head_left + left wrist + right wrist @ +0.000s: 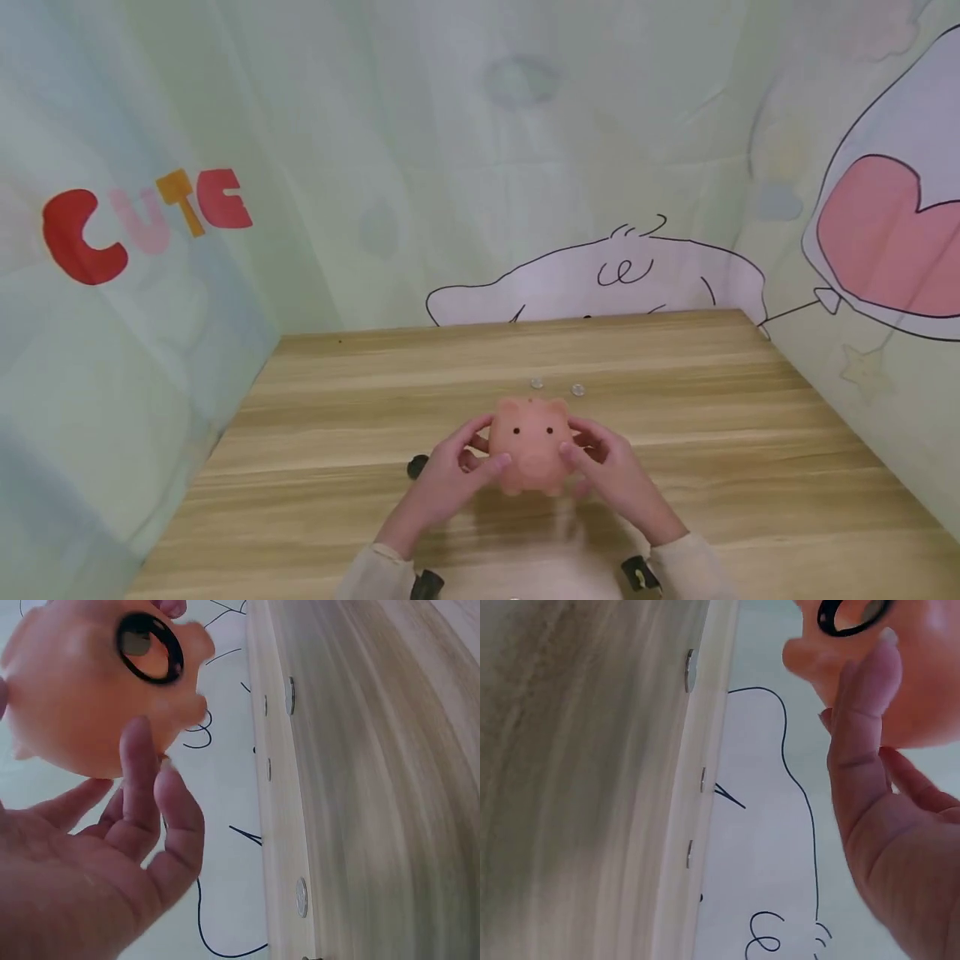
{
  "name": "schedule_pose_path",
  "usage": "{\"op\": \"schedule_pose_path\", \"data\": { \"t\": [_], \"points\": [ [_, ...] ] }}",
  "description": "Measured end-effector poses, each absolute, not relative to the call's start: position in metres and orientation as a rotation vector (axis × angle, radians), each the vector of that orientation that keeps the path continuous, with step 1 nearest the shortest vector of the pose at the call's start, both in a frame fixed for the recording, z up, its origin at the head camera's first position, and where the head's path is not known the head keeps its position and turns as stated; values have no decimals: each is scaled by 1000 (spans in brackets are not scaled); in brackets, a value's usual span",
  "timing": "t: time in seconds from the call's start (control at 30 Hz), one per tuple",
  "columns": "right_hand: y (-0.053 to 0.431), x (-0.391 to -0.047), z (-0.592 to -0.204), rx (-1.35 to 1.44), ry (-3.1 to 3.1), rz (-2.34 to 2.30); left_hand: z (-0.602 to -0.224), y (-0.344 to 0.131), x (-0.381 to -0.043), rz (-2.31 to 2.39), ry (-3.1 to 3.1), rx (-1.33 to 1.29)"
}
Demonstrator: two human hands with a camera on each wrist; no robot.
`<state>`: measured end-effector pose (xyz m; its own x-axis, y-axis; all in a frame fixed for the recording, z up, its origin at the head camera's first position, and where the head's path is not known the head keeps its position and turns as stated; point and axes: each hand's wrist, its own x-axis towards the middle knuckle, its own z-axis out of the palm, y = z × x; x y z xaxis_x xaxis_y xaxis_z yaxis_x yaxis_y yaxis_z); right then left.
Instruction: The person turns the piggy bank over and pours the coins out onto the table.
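Observation:
A pink piggy bank (531, 446) is held off the table between both hands, its face toward the head camera. My left hand (450, 483) grips its left side, and my right hand (621, 483) grips the other side. In the left wrist view, the piggy bank (82, 682) shows a round, black-rimmed opening in its underside, with a greyish disc-like shape in it. The right wrist view shows the piggy bank (930, 690) only in part, with the fingers of my right hand (885, 817) against it.
Two small silver coins (577, 390) lie on the wooden table (712, 400) beyond the piggy bank. More coins (302, 897) show in the wrist views. Beside my left hand is a small black object (417, 467). Printed curtains (360, 208) enclose the table's back and sides.

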<state>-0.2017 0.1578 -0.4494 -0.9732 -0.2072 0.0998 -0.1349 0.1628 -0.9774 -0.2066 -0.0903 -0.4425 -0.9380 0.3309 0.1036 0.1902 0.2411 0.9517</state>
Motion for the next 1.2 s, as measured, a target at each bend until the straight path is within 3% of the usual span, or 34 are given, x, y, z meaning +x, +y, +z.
{"op": "schedule_pose_path", "data": {
  "t": [0.27,0.73,1.07,1.2],
  "points": [
    [143,-202,-443,-104,2501,-1799,-442,-84,-205,1685,2433,412],
    [137,-203,-441,51,2504,-1623,-446,-79,-204,1535,2535,291],
    [143,-208,-440,-32,2554,-1724,-442,-80,-208,1606,2459,370],
    [150,-208,-442,-200,2442,-1848,-442,-84,-208,1758,2311,426]
  ]
}}
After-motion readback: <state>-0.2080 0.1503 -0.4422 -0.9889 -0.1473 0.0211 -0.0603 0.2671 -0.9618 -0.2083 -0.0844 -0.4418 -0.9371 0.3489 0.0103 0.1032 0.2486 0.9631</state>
